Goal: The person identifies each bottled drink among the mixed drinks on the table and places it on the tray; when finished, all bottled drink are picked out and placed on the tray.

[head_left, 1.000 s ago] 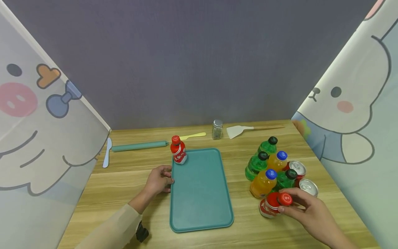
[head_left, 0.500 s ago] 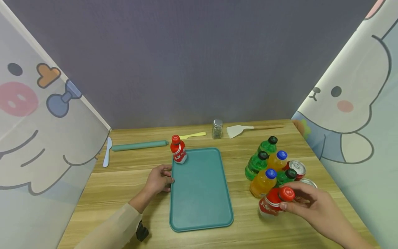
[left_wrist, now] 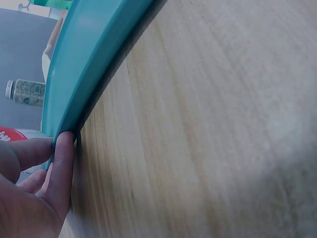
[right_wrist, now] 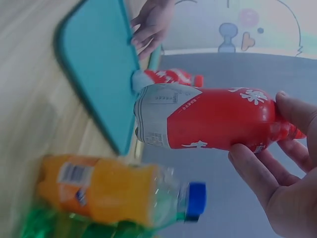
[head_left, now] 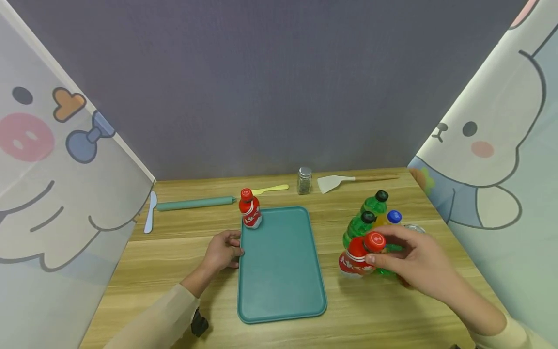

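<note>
My right hand [head_left: 423,257] holds a red-capped soda bottle [head_left: 355,256] by its neck, thumb and fingers around it. The bottle [right_wrist: 213,119] hangs above the table, slightly tilted, to the right of a teal tray [head_left: 281,271]. At the tray's left rim is my left hand [head_left: 223,249], its thumb and fingers pinching the edge, as the left wrist view shows. A second red soda bottle [head_left: 250,213] stands upright in the tray's far left corner. Behind the right hand are green bottles [head_left: 358,228] and an orange soda bottle [right_wrist: 109,186], partly hidden.
A can [head_left: 415,228] shows behind the right hand. Along the back lie a teal rolling-pin-like stick [head_left: 196,204], a yellow knife [head_left: 272,189], a seasoning jar [head_left: 304,181] and a white spatula [head_left: 330,183]. A pale blue knife [head_left: 150,213] lies far left.
My right hand has lifted the red bottle off the table and carried it left and away from me, toward the tray. The left hand and the tray stay in place.
</note>
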